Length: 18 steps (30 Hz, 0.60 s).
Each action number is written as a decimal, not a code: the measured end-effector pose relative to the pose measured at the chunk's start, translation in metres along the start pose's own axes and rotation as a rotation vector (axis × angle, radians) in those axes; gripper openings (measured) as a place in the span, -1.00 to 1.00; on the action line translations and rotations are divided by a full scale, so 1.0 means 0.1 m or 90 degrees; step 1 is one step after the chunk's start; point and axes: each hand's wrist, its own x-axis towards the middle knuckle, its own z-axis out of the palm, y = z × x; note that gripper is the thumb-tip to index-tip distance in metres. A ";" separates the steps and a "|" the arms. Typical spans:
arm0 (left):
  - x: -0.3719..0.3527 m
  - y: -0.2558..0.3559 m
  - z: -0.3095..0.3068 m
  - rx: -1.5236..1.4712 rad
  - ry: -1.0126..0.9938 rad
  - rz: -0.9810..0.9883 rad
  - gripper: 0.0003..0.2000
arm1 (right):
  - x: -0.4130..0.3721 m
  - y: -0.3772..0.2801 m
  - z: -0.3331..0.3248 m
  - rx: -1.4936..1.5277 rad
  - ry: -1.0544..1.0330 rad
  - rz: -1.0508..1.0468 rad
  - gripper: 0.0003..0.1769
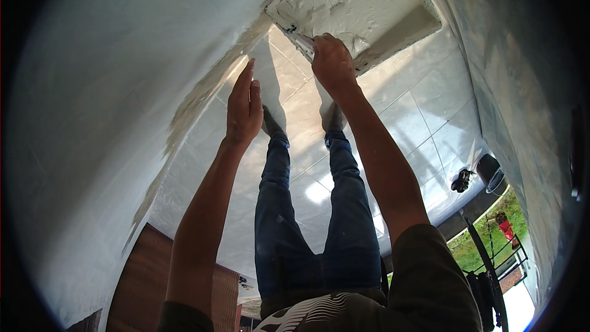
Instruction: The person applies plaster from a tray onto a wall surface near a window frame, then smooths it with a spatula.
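Note:
My right hand (334, 67) is closed at the near edge of a shallow rectangular tray (393, 55), its fingers wrapped round a flat tool smeared with putty (302, 43). Most of that tool is hidden by the fist and the tray's corner; I cannot tell its exact kind. Thick, pale wet putty (344, 6) covers much of the tray, in ridges and smears. To the left, my left hand (244, 110) is raised beside the wall, fingers stretched out together, palm turned inward, holding nothing.
A smooth pale wall (104, 104) curves along the left, with a rough band low down. Another wall (510, 67) stands right. My feet are on shiny floor tiles (405, 110). A dark small object (461, 180) lies near the opening at right, with grass (519, 212) beyond. Brown corrugated sheeting (144, 283) is lower left.

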 end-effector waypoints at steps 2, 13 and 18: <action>-0.01 0.00 -0.01 0.006 -0.002 -0.008 -0.56 | 0.09 -0.01 -0.05 0.006 0.035 -0.008 -0.94; 0.14 0.00 0.01 0.006 0.011 0.010 -0.56 | 0.35 -0.09 -0.23 0.169 0.120 0.284 -0.83; 0.27 0.01 0.03 -0.006 0.018 0.021 -0.55 | 0.61 -0.07 0.07 0.473 0.183 0.477 -0.78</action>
